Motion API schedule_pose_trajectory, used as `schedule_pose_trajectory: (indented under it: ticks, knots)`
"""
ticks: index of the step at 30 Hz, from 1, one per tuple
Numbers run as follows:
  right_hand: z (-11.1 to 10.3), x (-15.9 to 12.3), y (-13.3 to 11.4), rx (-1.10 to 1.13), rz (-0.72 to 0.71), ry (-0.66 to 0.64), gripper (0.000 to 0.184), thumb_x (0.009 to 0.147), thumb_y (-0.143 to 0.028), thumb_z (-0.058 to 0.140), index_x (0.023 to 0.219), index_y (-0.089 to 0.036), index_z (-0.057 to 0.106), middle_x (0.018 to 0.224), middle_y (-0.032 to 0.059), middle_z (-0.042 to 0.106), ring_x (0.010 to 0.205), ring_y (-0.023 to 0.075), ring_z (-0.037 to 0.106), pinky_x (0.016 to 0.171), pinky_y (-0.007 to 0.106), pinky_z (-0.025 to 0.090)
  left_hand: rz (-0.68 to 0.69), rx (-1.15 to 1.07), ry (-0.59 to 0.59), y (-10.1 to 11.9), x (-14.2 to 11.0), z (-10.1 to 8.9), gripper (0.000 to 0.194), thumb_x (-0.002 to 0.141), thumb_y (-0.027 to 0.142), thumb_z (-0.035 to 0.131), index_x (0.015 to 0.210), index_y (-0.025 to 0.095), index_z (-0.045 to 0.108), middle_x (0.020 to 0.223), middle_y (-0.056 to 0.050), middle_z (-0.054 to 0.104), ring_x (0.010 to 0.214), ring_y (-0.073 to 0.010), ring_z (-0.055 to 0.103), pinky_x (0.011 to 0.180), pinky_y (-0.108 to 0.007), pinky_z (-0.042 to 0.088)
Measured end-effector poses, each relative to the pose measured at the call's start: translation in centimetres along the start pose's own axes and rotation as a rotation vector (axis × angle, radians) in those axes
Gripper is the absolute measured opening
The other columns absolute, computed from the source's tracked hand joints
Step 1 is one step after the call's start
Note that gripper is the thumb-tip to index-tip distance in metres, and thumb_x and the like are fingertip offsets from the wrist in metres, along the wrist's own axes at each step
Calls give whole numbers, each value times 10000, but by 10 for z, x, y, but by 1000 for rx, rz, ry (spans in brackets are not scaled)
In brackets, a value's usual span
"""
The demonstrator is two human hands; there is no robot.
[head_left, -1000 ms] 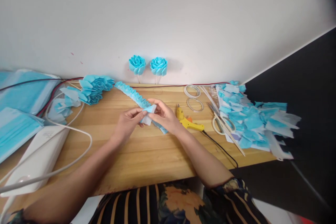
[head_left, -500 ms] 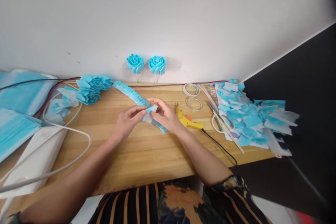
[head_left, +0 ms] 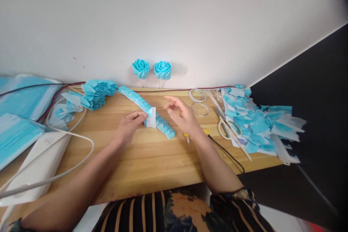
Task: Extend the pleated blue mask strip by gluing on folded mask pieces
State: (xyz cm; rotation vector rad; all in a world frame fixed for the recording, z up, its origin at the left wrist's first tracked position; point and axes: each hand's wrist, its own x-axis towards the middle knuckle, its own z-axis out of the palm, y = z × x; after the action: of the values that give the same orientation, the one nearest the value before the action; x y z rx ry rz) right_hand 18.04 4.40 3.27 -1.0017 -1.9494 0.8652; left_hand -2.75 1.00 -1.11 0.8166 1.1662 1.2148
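Between thumb and fingers, my left hand (head_left: 130, 125) pinches a small blue-and-white fabric piece (head_left: 151, 117). Behind and partly under that piece, a long pleated blue strip (head_left: 136, 98) lies slantwise on the wooden table. My right hand (head_left: 182, 114) hovers to the right of the strip, fingers apart and slightly curled, holding nothing. A yellow glue gun (head_left: 206, 132) lies beneath my right wrist, mostly hidden by it. Two blue fabric roses, one on the left (head_left: 140, 69) and one on the right (head_left: 162, 70), stand on sticks at the wall.
More blue flowers (head_left: 96, 94) lie at the back left, near folded blue sheets (head_left: 19, 134) and a white power strip (head_left: 45, 163) with cables. To the right are white rings (head_left: 197, 95), scissors (head_left: 224, 129), thin sticks (head_left: 236, 136) and a heap of blue-and-white scraps (head_left: 252, 125).
My right hand has let go of the fabric piece and moved right and up, its fingers spreading. The left hand keeps the piece, drawn slightly left, and more of the pleated strip shows.
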Motion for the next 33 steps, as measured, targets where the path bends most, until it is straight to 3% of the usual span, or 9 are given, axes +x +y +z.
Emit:
schedule_pose_trajectory:
  ticks: [3,8,12,16,20,22,24,28,33]
  knots:
    - [-30,-11,-9,-307,-36,-21,427,910,-182,507,1330,-256,529,1089,53,685,1001,207,642,925,387,490,-35,-86,-6,0,0,0,346,626,448,842,742,146,718,687,-13,678,632,-133,578,670,-286,483]
    - [-63,-50,-4,-717,32,-213,539,879,-135,509,1409,-221,472,1189,119,664,1110,307,611,939,499,490,-36,-106,14,3,-3,2,309,635,414,839,723,146,712,673,-8,668,610,-120,564,594,-248,442]
    - [-65,-78,16,-789,40,-297,669,798,-29,465,1444,-195,420,1228,136,641,1155,298,590,971,505,493,-32,-80,-2,2,-2,1,314,662,430,817,709,145,696,634,1,645,591,-117,548,594,-249,438]
    - [-56,-87,36,-802,18,-263,646,780,19,401,1394,-169,472,1244,160,629,1186,292,569,998,505,483,-54,-128,2,2,-1,1,314,641,409,838,722,145,688,605,16,622,572,-112,541,568,-237,435]
    - [-59,-85,35,-609,156,-67,588,773,-68,514,1348,-191,519,1206,140,650,1110,292,610,952,494,505,-101,-235,-17,1,1,0,310,647,395,852,736,146,691,596,18,626,554,-106,552,551,-227,440]
    - [-63,-81,25,-328,286,80,545,805,-160,560,1345,-222,522,1144,110,674,923,242,665,801,417,558,-127,-282,-34,0,2,0,301,649,382,858,750,147,698,615,10,647,577,-116,580,567,-232,456]
    - [-65,-71,13,10,398,149,465,862,-271,565,1326,-240,537,1068,81,693,683,164,640,589,311,529,-150,-319,-55,-2,3,0,286,666,368,853,781,147,711,676,-10,688,627,-130,613,589,-237,474]
    - [-50,-42,-2,443,462,40,397,892,-437,576,1218,-213,605,974,69,715,516,101,555,425,234,381,-191,-376,-72,-2,3,-1,248,705,336,837,831,150,731,823,-42,748,698,-132,648,588,-221,484]
    - [-16,-22,5,534,431,0,407,898,-554,530,972,-178,667,866,66,717,422,70,488,384,224,313,-220,-412,-84,4,3,-1,299,772,352,786,996,158,742,1061,-87,757,860,-163,691,646,-218,521]
